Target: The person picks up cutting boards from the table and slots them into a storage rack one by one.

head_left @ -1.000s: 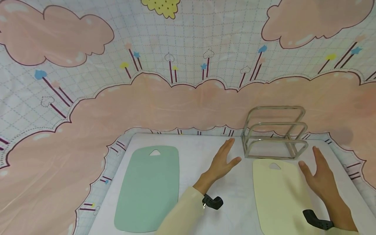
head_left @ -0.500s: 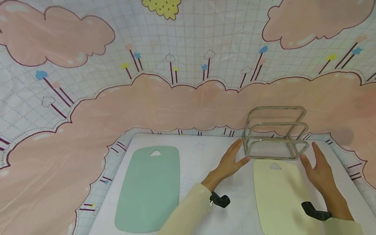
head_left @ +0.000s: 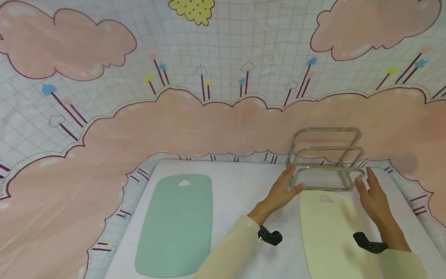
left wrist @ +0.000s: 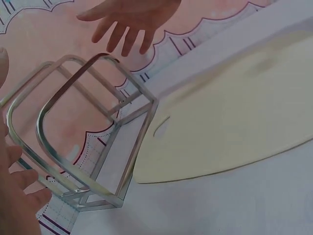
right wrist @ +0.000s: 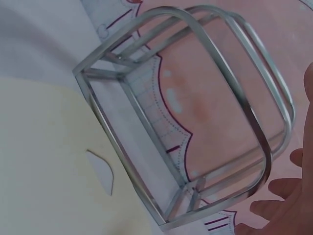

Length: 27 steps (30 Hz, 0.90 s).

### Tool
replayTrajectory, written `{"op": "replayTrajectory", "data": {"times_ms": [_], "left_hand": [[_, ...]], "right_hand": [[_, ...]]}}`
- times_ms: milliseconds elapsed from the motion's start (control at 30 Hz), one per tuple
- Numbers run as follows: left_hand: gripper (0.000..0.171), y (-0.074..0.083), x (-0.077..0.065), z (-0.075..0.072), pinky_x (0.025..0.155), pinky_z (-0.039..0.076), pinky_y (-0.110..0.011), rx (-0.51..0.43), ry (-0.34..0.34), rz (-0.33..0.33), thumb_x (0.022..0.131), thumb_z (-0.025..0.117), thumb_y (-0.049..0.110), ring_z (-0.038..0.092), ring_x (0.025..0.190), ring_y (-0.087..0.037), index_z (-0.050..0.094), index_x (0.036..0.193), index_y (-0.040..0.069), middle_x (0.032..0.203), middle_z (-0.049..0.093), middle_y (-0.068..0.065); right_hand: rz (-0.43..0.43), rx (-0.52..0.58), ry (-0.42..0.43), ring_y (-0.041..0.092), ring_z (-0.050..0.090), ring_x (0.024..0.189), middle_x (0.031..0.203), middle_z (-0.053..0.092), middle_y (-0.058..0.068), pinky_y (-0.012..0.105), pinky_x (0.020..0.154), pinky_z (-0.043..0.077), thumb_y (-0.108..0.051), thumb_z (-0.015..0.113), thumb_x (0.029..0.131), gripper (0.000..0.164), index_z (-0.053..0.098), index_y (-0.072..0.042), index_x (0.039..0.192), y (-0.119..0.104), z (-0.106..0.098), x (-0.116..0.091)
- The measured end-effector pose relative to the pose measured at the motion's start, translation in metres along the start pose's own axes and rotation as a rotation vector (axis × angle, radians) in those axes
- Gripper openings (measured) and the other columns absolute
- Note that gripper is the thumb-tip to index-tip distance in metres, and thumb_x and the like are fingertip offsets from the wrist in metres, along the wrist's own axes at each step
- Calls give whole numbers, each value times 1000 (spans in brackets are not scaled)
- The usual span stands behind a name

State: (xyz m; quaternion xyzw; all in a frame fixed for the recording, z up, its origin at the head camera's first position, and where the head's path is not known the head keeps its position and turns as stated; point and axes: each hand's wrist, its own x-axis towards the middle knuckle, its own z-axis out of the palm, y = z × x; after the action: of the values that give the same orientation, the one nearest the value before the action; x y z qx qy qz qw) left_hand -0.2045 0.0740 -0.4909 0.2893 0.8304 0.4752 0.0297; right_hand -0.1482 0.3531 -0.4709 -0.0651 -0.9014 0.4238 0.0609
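A silver metal rack [head_left: 327,148] with three upright hoops stands at the back right of the white table. My left hand [head_left: 278,193] is at its left side, fingers extended and fingertips overlapping the frame in the head view. Opposite it, my right hand [head_left: 374,199] is by the rack's right side, fingers straight and thumb apart. The left wrist view shows a gap between the right hand [left wrist: 142,19] and the hoops. Nothing is held in either palm. Directly in front of the rack lies a pale yellow cutting board [head_left: 331,232], partly under the right wrist.
A green cutting board [head_left: 177,228] lies flat on the left of the white table [head_left: 240,174]; the left sleeve covers its lower right corner. Behind the table hangs a pink and white patterned cloth [head_left: 209,128]. Both wrists wear black straps with camera mounts.
My left hand has moved right and up to the rack's left side. The right hand has shifted slightly left toward the rack. Rack and boards have stayed in place.
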Motion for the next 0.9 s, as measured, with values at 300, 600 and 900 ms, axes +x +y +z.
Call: {"op": "replayTrajectory", "data": {"times_ms": [300,600,900], "left_hand": [[67,6,8,7,110,26,-40,-60,0,-93,97,53,40,20,142,-19,27,151,11,156,23,-7],[66,5,13,11,111,25,-40,-89,-16,-134,96,57,36,20,142,-19,29,152,14,156,24,-7],[68,5,16,17,112,21,-45,-160,-64,-184,96,56,37,16,143,-22,25,153,17,157,21,-7]], "right_hand": [[4,48,-15,55,3,136,154,-6,27,75,97,9,-39,26,104,66,-8,-8,152,3,2,8],[1,102,-1,56,8,134,154,0,29,71,100,11,-37,23,105,63,-4,-5,152,8,4,14],[56,222,-5,54,11,134,157,-2,22,63,104,15,-39,27,104,65,-2,-9,153,12,6,12]]}}
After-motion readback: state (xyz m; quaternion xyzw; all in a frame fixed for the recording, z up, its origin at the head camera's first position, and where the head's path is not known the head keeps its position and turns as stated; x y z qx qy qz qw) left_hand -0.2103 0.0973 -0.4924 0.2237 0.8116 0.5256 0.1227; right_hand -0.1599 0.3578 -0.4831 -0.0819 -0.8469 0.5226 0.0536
